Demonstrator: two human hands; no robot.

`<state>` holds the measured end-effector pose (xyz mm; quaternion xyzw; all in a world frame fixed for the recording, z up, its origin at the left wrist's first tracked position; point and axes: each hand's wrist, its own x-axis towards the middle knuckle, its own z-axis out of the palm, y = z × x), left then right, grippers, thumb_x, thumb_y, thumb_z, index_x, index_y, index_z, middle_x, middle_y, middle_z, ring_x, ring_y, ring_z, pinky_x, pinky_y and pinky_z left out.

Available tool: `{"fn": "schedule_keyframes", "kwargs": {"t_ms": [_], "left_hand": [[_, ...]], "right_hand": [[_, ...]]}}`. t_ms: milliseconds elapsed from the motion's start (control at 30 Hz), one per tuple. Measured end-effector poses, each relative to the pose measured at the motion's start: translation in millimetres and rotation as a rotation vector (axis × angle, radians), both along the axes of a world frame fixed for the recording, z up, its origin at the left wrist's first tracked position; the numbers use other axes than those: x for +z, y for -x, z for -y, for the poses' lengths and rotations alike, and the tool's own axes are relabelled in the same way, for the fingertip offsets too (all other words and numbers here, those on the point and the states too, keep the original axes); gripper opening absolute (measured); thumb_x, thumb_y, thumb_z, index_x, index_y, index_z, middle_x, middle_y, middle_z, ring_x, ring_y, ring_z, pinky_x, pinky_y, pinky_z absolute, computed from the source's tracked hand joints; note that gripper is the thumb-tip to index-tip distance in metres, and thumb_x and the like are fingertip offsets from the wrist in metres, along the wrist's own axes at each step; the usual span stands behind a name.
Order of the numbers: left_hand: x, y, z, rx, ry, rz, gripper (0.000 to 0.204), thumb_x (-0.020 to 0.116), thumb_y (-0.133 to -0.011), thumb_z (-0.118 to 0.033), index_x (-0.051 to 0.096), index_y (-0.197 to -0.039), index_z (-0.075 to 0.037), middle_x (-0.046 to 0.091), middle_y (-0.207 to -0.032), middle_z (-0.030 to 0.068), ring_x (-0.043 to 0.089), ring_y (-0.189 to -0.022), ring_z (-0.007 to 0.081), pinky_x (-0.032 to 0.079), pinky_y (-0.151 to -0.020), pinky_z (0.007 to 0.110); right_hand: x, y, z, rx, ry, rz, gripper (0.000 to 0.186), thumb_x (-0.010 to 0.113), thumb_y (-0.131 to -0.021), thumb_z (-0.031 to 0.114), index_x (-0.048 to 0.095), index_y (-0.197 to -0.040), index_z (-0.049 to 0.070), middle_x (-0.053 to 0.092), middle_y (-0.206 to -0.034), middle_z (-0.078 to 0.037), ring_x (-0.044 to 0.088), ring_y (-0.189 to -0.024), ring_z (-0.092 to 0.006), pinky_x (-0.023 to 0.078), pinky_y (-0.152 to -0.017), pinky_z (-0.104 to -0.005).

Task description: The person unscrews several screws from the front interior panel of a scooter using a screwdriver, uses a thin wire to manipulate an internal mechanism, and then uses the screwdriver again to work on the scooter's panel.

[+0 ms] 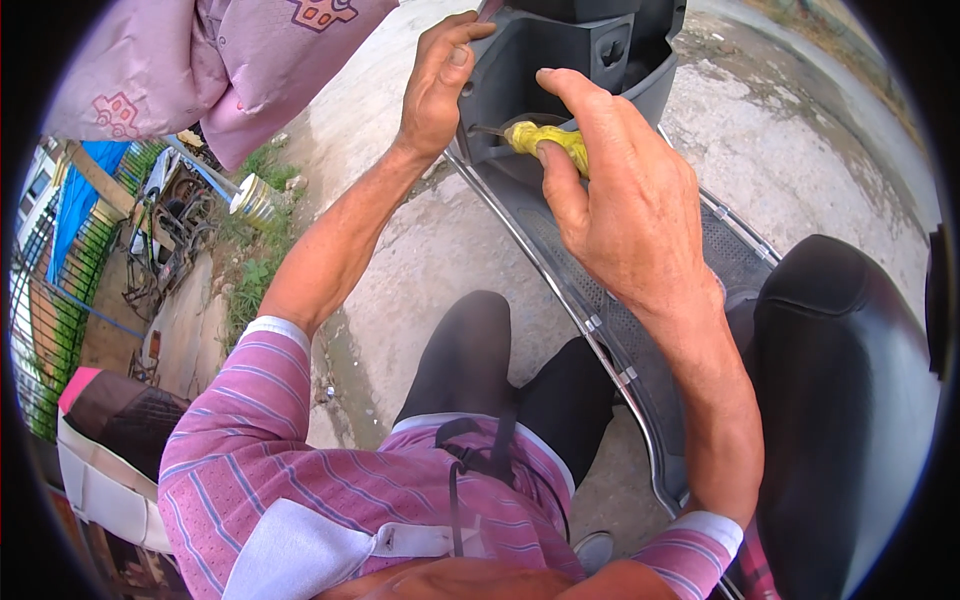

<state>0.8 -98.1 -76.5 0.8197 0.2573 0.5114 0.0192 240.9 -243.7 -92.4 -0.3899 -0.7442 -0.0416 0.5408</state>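
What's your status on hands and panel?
Right hand holding yellow-handled screwdriver, shaft toward grey panel. Left hand at panel's edge. No obstruction seen at the screwdriver.

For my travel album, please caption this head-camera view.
Right hand holding a yellow-handled screwdriver at a scooter's dark-grey plastic panel, left hand at its edge.

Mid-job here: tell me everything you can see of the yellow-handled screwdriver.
The screwdriver has a chunky, mottled yellow handle, seemingly plastic, and a thin, darker, metal-looking shaft. It points left in the picture, handle sloping down to the right into the right hand, whose thumb touches it. The tip is near the left edge of the dark grey scooter panel; I can't tell whether it's seated in a screw.
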Motion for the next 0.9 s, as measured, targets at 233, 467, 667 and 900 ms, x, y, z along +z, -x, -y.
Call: {"fn": "schedule_keyframes", "kwargs": {"t_ms": [233,467,667,900], "left_hand": [[1.0,2.6,-1.7,-0.044,0.022,0.022,0.06,0.035,-0.114,-0.052,0.065,-0.144,-0.011,0.045,-0.159,0.018,0.04,-0.152,0.0333,0.028,-0.127,0.044],[0.2,2.3,-1.9,-0.037,0.017,0.024,0.06,0.036,-0.114,-0.053,0.066,-0.144,-0.011,0.044,-0.159,0.0175,0.039,-0.153,0.0331,0.029,-0.127,0.044],[-0.8,2.1,-1.5,-0.047,0.024,0.032,0.06,0.034,-0.114,-0.052,0.066,-0.144,-0.01,0.045,-0.159,0.0176,0.04,-0.152,0.0325,0.028,-0.127,0.044],[-2.4,3.3,-4.8,-0.27,0.22,0.2,0.064,0.028,-0.116,-0.048,0.064,-0.143,-0.003,0.046,-0.162,0.0159,0.045,-0.15,0.0287,0.031,-0.128,0.039]], "right_hand": [[1.4,2.1,-0.5,0.132,-0.083,-0.113,0.06,0.076,-0.09,0.009,0.057,-0.147,0.013,0.066,-0.103,-0.016,0.071,-0.084,-0.0395,0.058,-0.071,-0.0493],[2.0,-1.7,0.0,0.029,0.009,0.041,0.063,0.071,-0.092,-0.001,0.056,-0.152,0.011,0.068,-0.113,-0.016,0.07,-0.086,-0.0359,0.06,-0.077,-0.0431],[3.2,-2.5,0.3,0.153,-0.027,-0.119,0.061,0.071,-0.091,0.001,0.057,-0.15,0.013,0.066,-0.115,-0.019,0.069,-0.1,-0.0368,0.057,-0.083,-0.0459],[8.0,-6.9,1.4,-0.208,0.143,0.094,0.041,0.068,-0.106,0.03,0.062,-0.141,0.01,0.076,-0.092,-0.019,0.075,-0.083,-0.0394,0.058,-0.071,-0.0482]]}}
